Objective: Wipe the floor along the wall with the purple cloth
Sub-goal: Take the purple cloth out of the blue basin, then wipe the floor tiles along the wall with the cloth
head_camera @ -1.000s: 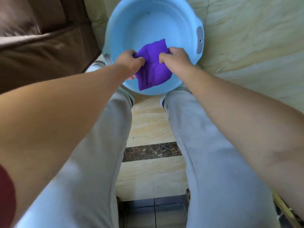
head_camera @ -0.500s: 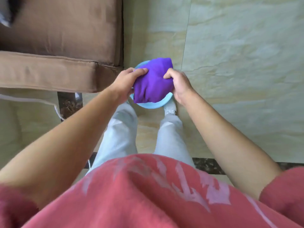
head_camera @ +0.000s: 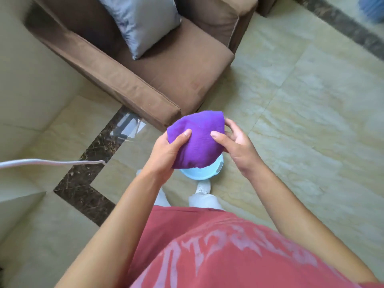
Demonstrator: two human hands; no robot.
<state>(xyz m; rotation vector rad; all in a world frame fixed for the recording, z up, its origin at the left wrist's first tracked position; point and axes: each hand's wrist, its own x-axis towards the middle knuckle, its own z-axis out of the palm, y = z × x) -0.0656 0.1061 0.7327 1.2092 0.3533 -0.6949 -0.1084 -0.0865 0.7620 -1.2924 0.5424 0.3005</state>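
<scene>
Purple cloth (head_camera: 197,140) sits bunched at centre frame, pinched from both sides: left hand (head_camera: 166,149) and right hand (head_camera: 234,142), each grip closed on it. It's up off the floor (head_camera: 301,100); wall strip lies left, nearer the left hand.

The purple cloth (head_camera: 197,140) covers most of the blue basin (head_camera: 200,173) on the floor, so only its near rim shows. The fingers of the right hand (head_camera: 233,142) are partly hidden behind the cloth, and those of the left hand (head_camera: 166,150) lie under it. The brown armchair (head_camera: 145,59) and grey cushion (head_camera: 141,21) are cut off by the top edge. A blurred blue thing (head_camera: 372,7) sits in the top right corner, too indistinct to tell. The white cable (head_camera: 49,162) runs out at the left edge.
</scene>
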